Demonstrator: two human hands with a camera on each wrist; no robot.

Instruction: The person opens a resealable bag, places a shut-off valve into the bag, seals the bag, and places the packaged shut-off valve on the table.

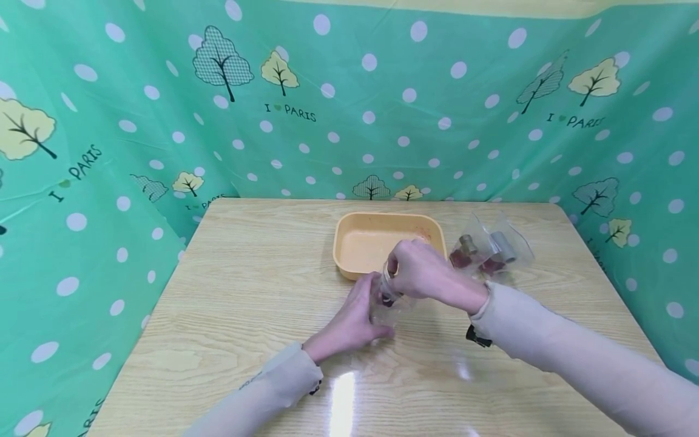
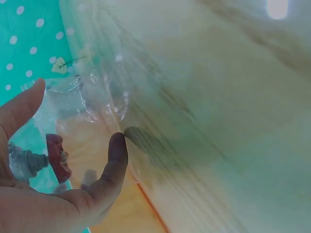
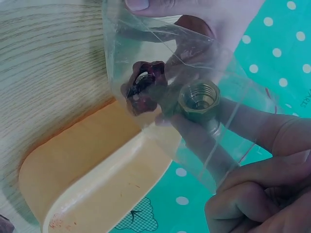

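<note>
A clear zip bag [image 3: 170, 53] with a valve [image 3: 200, 104] inside is between both hands, just in front of the tray. The valve has a threaded brass end and a dark red handwheel [image 2: 58, 158]. My left hand [image 1: 352, 318] curves round the bag from the left, thumb and fingers spread to either side of it. From above, my right hand [image 1: 417, 270] reaches into the bag's mouth; two of its fingers [image 3: 204, 141] lie on both sides of the valve's brass end. The remaining right fingers are bent outside the bag.
Behind the hands is a shallow orange tray [image 1: 343, 267] with reddish specks inside. To its right lie two more clear bags, one with a brass-ended valve [image 1: 466, 244], one with a grey-ended valve [image 1: 503, 247]. A polka-dot curtain [image 1: 371, 121] borders the wooden table [image 1: 246, 273].
</note>
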